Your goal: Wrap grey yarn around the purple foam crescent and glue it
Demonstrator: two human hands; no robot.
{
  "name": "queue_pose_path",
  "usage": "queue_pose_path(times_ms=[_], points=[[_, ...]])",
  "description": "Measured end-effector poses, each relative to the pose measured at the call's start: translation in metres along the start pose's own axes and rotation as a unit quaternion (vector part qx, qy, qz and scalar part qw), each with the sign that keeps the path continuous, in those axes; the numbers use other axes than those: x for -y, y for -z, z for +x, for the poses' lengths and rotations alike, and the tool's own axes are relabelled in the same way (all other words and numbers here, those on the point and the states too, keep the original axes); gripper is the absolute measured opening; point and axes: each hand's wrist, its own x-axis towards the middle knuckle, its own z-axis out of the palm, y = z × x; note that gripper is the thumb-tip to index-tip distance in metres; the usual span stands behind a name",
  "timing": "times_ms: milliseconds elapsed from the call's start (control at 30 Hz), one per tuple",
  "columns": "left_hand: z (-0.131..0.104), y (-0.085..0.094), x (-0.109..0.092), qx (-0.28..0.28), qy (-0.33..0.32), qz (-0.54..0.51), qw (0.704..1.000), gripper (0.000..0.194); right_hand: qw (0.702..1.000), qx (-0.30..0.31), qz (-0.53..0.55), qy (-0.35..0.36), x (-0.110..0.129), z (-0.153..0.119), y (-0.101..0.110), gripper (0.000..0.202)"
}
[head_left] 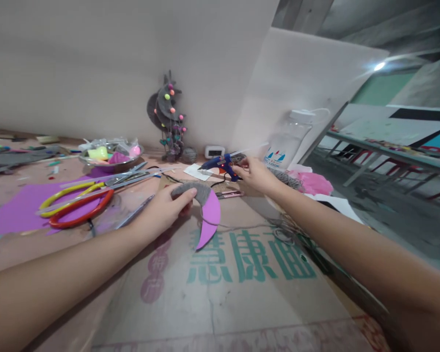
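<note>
My left hand (168,208) pinches a purple crescent (211,217) whose upper part is wrapped in grey yarn. From the crescent a strand of grey yarn (242,227) runs right to a loose tangle. Farther back, my right hand (254,173) grips the handle of a blue glue gun (223,164), its nozzle pointing left above a small white paper (198,172). Small pink-handled snips (230,194) lie just in front of the glue gun. Beneath the crescent is a printed cardboard sheet (212,303).
Red and yellow scissors (82,210) rest on purple sheet (11,210) at the left, near a metal bowl (110,166). A decorated grey crescent (166,110) stands against the wall. A clear bottle (288,139) and pink material (313,183) are at the right.
</note>
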Motion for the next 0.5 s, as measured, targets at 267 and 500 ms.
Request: queue_pose_path(times_ms=[267, 500], points=[[-0.002, -0.001, -0.006, -0.006, -0.004, -0.019, 1.0, 0.031, 0.973, 0.195, 0.105, 0.072, 0.055, -0.1, 0.018, 0.028], [-0.004, 0.0, -0.011, -0.019, 0.006, 0.012, 1.0, 0.027, 0.921, 0.279, 0.272, -0.013, 0.056, -0.116, 0.005, 0.029]])
